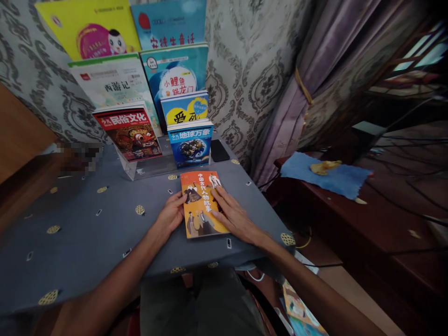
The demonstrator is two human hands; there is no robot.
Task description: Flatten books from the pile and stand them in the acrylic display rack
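An orange paperback book (198,223) with white Chinese characters and robed figures on its cover lies closed near the front of the table. My left hand (173,212) grips its left edge, thumb on the cover and the other fingers partly hidden. Across the right side of the cover, my right hand (233,214) rests flat with its fingers stretched out. Just behind the book stands a clear display rack (131,169). A red magazine (135,137) and a blue magazine with a globe (192,148) stand in its front row.
More books rise in the rack's back rows, among them a yellow book (70,28). A black phone (220,151) lies right of the rack. To the right, a blue cloth (304,175) covers part of a dark red cabinet (395,224). Several cables cross there.
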